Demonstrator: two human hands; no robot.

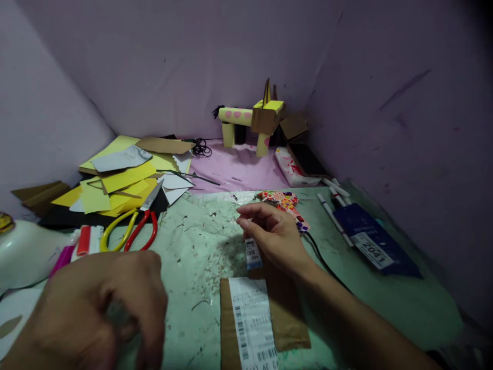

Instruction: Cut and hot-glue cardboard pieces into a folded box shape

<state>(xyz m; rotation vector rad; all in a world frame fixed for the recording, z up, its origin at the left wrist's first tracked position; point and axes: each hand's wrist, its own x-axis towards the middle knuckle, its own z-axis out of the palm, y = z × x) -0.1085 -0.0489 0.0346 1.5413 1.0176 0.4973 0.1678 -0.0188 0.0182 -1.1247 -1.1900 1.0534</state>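
Note:
At the lower left is my left hand, slightly blurred. Its fingers bend downward with a gap between thumb and index finger, and nothing shows in that gap. My right hand hovers over the middle of the table, thumb and index fingertips pinched together; anything between them is too small to make out. Beneath the right hand and forearm lies a brown cardboard piece bearing a white printed label. A smaller blue-and-white label shows just under the right palm.
Yellow-and-red-handled scissors rest by paper scraps at left. A red-capped tube is near a white rounded object. Behind stands a cardboard animal figure. Right are a phone, white sticks and a blue packet.

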